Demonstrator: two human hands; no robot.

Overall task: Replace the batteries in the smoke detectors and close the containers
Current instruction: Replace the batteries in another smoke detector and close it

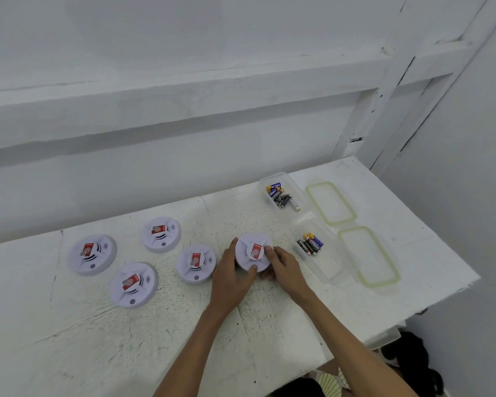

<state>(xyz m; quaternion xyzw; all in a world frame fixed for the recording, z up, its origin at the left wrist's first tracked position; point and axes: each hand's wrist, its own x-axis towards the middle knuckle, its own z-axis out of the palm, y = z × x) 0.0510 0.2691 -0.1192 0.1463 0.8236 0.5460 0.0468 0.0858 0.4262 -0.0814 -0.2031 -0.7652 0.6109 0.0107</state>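
Table (269,325): white, scuffed; near edge cut off by frame.
Other detectors (196,263): 4, face-up w/ red labels, at 9 o'clock of the held one.
Tubs: far tub (272,176) at 1 o'clock, near tub (331,267) at 3 o'clock; both open, clear walls hard to trace.
Lids: far lid (330,203), near lid (368,256), green-rimmed, flat, at 3 o'clock of each tub.
Held detector (252,242): on table, ctr-right; right + near rim hidden by fingers.
L hand (231,277): curled round its left/near rim.
R hand (284,266): grips right side, fingertips on top label.
Batteries (282,196): several per tub; most print unreadable.

scuffed white table (126,353) against white wall (184,53) with ledges
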